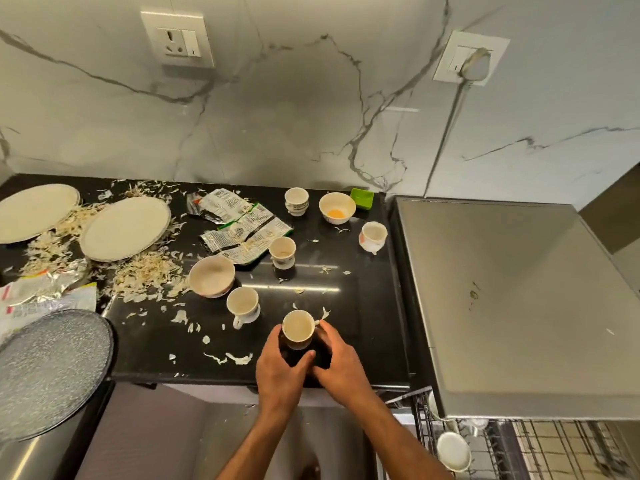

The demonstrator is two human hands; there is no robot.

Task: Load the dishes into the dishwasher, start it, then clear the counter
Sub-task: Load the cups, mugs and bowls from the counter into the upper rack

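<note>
Both hands, left (pixel 281 367) and right (pixel 341 362), cup the teacup (pixel 298 330) between their curled grip.

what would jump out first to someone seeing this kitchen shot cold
Both hands meet around a cup at the front edge of the black counter, the left hand and right hand curled at its sides. Behind it, pale shreds and torn wrappers lie among cups, bowls and two plates. At the lower right, a dishwasher rack stands open.
</note>
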